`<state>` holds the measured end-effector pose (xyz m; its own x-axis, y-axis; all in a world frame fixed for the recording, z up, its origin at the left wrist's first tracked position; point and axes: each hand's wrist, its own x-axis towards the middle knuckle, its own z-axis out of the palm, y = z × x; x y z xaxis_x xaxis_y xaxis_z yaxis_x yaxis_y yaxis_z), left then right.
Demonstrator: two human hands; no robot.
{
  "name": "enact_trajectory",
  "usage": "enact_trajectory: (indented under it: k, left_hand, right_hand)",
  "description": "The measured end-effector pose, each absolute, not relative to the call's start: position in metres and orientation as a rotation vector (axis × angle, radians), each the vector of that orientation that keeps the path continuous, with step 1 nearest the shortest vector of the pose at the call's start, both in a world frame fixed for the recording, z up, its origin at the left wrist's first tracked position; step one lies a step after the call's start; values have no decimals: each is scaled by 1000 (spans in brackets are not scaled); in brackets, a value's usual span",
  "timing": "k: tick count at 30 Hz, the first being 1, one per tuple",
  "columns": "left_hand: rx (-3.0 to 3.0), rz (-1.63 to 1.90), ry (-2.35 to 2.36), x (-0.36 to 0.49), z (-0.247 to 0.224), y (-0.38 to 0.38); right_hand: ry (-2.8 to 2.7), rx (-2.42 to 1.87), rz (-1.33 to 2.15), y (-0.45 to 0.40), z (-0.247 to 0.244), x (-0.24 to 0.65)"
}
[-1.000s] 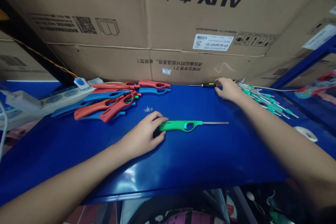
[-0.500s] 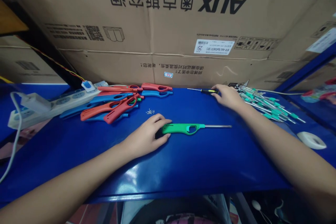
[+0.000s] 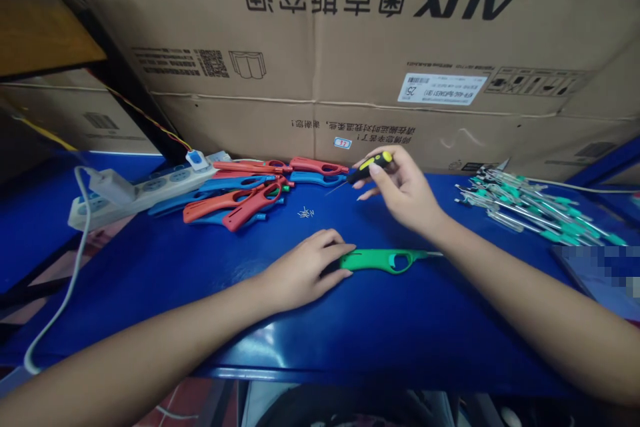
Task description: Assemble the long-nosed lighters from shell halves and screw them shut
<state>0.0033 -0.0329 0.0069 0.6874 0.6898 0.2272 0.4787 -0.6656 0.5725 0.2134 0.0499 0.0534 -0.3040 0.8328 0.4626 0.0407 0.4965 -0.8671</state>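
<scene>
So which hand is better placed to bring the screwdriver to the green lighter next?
Probably the right hand: it holds the screwdriver by the handle, shaft angled down. The left hand is busy holding the green lighter by one end.

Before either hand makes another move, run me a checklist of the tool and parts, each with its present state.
1. Left hand holding the green lighter: ok, thumb and fingers at its handle end.
2. Right hand gripping the screwdriver: ok.
3. Screwdriver set against the green lighter: not ok, they are apart.
4. Screwdriver tip touching the blue table: cannot tell.
5. Small loose pieces apart from the left hand: ok.
</scene>
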Motion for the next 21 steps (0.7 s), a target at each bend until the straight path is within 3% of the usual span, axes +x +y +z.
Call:
enact_trajectory:
  k: [8,21]
  left_hand:
    - [2543,530,924,1,10,-32]
    - [2530,526,938,1,10,-32]
  right_hand:
    - [-1637,-811,1129,58,30,193]
    - [-1338,-759,1205,33,51,215]
